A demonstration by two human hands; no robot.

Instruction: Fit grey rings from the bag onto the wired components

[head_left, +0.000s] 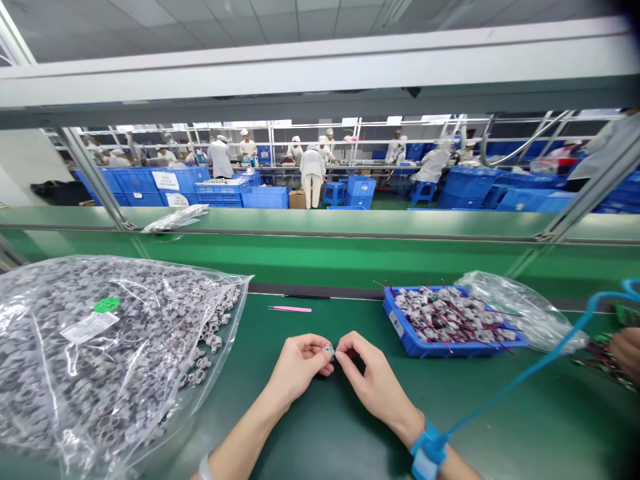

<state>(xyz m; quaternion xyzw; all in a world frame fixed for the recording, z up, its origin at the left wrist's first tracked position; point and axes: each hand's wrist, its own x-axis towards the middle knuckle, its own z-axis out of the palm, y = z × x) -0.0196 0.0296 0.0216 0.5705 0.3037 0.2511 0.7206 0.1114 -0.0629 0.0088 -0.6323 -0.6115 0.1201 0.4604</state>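
Note:
Between the fingertips of both hands, above the green bench, is a small grey plastic part (328, 349) with a bit of green on it. My left hand (303, 363) pinches this part between thumb and fingers. From the other side my right hand (367, 373) meets it, thumb and forefinger pinched together at its edge; what those fingertips grip is too small to make out. A blue wrist strap (427, 450) with a coiled cord circles my right wrist. Pink tweezers (291, 309) lie beyond the hands, near a dark slim tool (306, 296).
At left lies a large clear bag (125, 360) of grey plastic parts. A blue tray (415, 347) of grey parts with dark red wires stands at right, beside crumpled plastic bags (520, 310). Another person's hand (627, 350) is at the right edge. The blue cord (540, 363) crosses the right side.

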